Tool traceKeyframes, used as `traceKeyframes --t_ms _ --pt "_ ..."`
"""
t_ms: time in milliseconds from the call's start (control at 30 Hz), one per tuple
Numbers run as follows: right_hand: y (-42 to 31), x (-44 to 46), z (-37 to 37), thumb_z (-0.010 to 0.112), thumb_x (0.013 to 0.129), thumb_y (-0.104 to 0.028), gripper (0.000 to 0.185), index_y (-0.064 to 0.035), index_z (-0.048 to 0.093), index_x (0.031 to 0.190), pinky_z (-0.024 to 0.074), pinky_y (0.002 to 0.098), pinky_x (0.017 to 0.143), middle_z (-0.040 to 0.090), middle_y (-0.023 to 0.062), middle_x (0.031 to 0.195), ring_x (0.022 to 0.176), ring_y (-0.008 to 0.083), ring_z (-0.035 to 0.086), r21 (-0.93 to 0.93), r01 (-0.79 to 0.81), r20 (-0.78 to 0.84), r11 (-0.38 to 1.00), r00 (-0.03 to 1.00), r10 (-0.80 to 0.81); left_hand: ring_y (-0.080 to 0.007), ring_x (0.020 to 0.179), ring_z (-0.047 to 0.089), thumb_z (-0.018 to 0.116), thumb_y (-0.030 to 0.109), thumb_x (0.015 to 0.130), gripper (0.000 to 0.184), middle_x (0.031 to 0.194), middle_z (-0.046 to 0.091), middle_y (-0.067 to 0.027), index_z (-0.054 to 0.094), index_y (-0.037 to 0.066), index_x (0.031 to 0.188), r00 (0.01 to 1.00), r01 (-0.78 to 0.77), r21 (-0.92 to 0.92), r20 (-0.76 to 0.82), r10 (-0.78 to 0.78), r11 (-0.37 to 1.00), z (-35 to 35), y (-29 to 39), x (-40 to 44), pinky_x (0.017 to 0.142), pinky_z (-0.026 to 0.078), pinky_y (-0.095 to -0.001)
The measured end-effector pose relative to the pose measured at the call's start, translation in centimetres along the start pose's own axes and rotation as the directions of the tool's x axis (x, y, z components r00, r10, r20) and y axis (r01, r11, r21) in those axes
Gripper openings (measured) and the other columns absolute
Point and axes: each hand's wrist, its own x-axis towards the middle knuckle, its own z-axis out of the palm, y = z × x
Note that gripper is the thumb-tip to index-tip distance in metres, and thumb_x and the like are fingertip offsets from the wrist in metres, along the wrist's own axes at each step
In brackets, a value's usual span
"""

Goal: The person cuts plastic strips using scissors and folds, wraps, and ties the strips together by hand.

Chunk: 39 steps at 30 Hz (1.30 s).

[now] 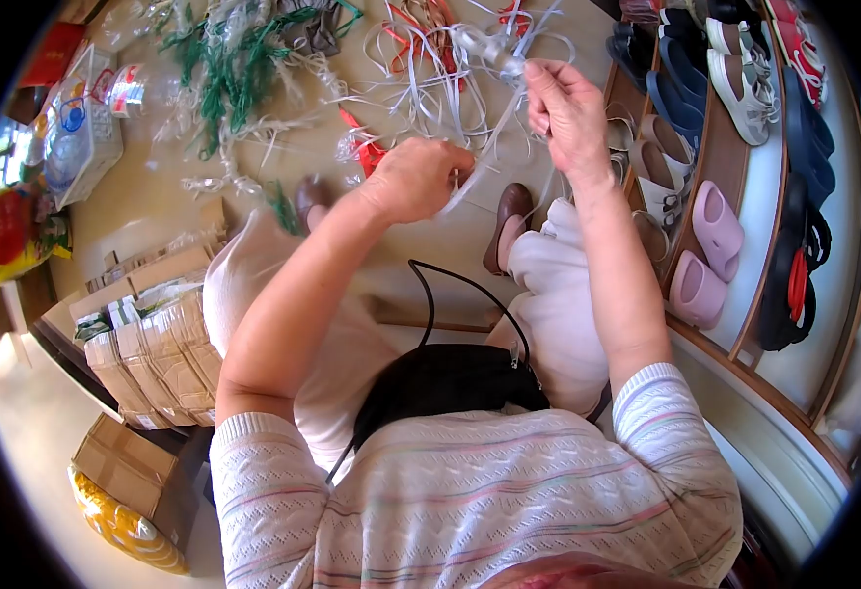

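Note:
My left hand (413,179) is closed, with the end of a thin white plastic strip (489,155) at its fingers. That strip runs up toward my right hand (570,113). Between thumb and fingers, my right hand pinches a clear, whitish bundle of plastic (484,47), its exact kind blurred. Beyond both hands, a loose tangle of white and red strips (430,79) lies on the floor. A red piece of plastic (362,147) rests just past my left hand. Green and white netting-like strands (229,74) spread farther left.
On the right stands a shoe rack (735,147) with several pairs, including pink slippers (717,231). At left are flattened cardboard boxes (156,353), another box (126,456), a white basket (92,137) and a clear bottle (141,90). A black bag (445,383) lies on my lap.

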Motion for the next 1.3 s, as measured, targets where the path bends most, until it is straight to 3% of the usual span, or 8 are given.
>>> traceKeyframes --t_ms 167,267,367,467,500,833,1033,1300 --pt "1.3 0.5 -0.6 0.07 0.076 -0.018 0.019 -0.0013 0.062 0.081 0.0444 0.0199 0.06 0.063 0.0018 0.074 0.065 0.0051 0.054 -0.621 0.129 -0.017 0.773 0.984 -0.178 -0.0114 0.067 0.056 0.059 0.009 0.077 0.018 0.07 0.06 -0.0072 0.062 0.0 0.091 0.977 -0.025 -0.651 0.146 0.157 0.759 -3.0 0.9 -1.1 0.059 0.045 -0.0267" --pt "1.6 0.0 0.2 0.069 0.076 -0.018 0.019 -0.0013 0.062 0.081 0.0445 0.0206 0.059 0.062 0.0011 0.072 0.065 0.0056 0.054 -0.551 0.225 0.175 0.803 0.973 -0.152 -0.0159 0.069 0.058 0.057 0.013 0.081 0.023 0.074 0.06 -0.0101 0.058 -0.003 0.098 0.971 -0.052 -0.927 0.04 0.235 0.371 -5.0 0.7 -2.1 0.061 0.046 -0.0251" --pt "0.8 -1.1 1.6 0.067 0.078 -0.02 0.019 -0.0028 0.062 0.083 0.0405 0.0195 0.052 0.06 -0.0009 0.069 0.06 0.0039 0.051 -0.476 0.005 0.248 0.879 0.96 0.129 -0.0232 0.074 0.061 0.048 0.017 0.086 0.027 0.085 0.061 -0.0155 0.052 -0.004 0.103 0.955 -0.193 -0.977 -0.208 0.21 -0.091 -4.6 -2.0 -0.8 0.063 0.047 -0.0262" --pt "0.9 -1.8 2.4 0.066 0.08 -0.022 0.019 -0.0038 0.062 0.083 0.0319 0.0179 0.043 0.053 -0.0046 0.061 0.05 0.0012 0.042 -0.409 -0.184 0.345 0.894 0.875 0.338 -0.0253 0.078 0.062 0.043 0.019 0.088 0.031 0.094 0.061 -0.019 0.052 -0.008 0.101 0.979 -0.179 -0.958 -0.15 -0.141 -0.224 -4.6 -2.1 -0.3 0.067 0.05 -0.031" --pt "0.9 -2.0 2.6 0.065 0.08 -0.023 0.019 -0.0038 0.061 0.082 0.0304 0.0178 0.041 0.051 -0.0052 0.059 0.048 0.0011 0.04 -0.399 -0.204 0.38 0.894 0.851 0.364 -0.0295 0.089 0.06 0.037 0.022 0.092 0.037 0.103 0.058 -0.0236 0.049 -0.011 0.103 0.995 -0.104 -0.946 -0.098 -0.033 -0.307 -4.7 -2.4 -0.2 0.078 0.05 -0.0355" --pt "-0.1 -2.3 1.5 0.058 0.086 -0.023 0.017 -0.0059 0.058 0.086 0.0258 0.018 0.038 0.044 -0.0037 0.056 0.042 0.0027 0.033 0.051 -0.52 0.579 0.853 0.711 0.399 -0.0315 0.099 0.055 0.033 0.033 0.094 0.049 0.109 0.055 -0.0224 0.045 -0.011 0.112 0.968 -0.039 -0.986 0.003 -0.249 -0.163 -2.4 -0.9 -0.2 0.088 0.044 -0.0403" --pt "0.5 -1.6 1.7 0.058 0.086 -0.023 0.015 -0.0085 0.053 0.082 0.0285 0.0196 0.039 0.044 -0.0028 0.058 0.044 0.004 0.037 0.236 -0.421 0.312 0.876 0.886 0.342 -0.009 0.055 0.051 0.045 0.019 0.091 0.026 0.074 0.059 -0.0062 0.057 -0.003 0.099 0.91 -0.042 -0.943 -0.173 -0.378 0.331 -0.3 0.6 -0.5 0.048 0.04 -0.0204" --pt "2.1 -2.0 3.2 0.061 0.084 -0.023 0.02 -0.0047 0.054 0.082 0.0306 0.0215 0.039 0.046 -0.0013 0.054 0.043 0.0054 0.039 -0.032 -0.214 0.012 0.976 0.977 0.215 -0.0055 0.047 0.043 0.047 0.017 0.087 0.023 0.059 0.053 -0.0007 0.061 -0.002 0.087 0.894 0.161 -0.553 -0.269 -0.357 0.818 1.2 1.7 0.0 0.043 0.036 -0.0215"
